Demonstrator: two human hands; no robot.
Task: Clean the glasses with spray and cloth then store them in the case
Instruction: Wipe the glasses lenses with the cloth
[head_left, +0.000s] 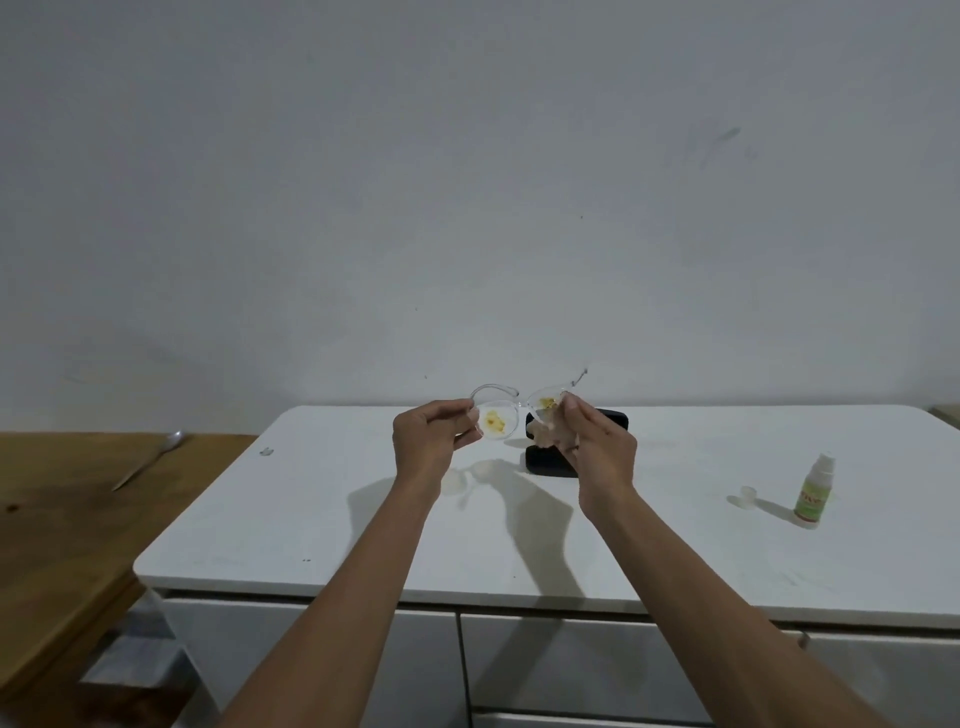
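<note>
Both grips are closed on something, held up above the white desk (311, 519). From the head view, the left hand (434, 441) pinches the left end of the clear-framed glasses (511, 415) at the rim of the left lens, thumb and fingers together on the frame. The right hand (597, 444) clamps a bunched pale cloth (545, 434) against the right lens, fingers folded over it.

Running left to right between the two hands is the long axis of the glasses, with one temple arm poking up and to the right past the right hand. Each lens carries a yellowish smear; the left lens smear lies exposed just right of the left fingertips, well clear of the cloth. The right hand, holding the cloth, is the nearer one to the right lens, so wiping likely starts there, then crosses leftward.

Behind the right hand, on the desk, lies the black case (550, 462), partly hidden. Far right stand the spray bottle (814, 491) and its clear cap (746, 496), apart from each other.
</note>
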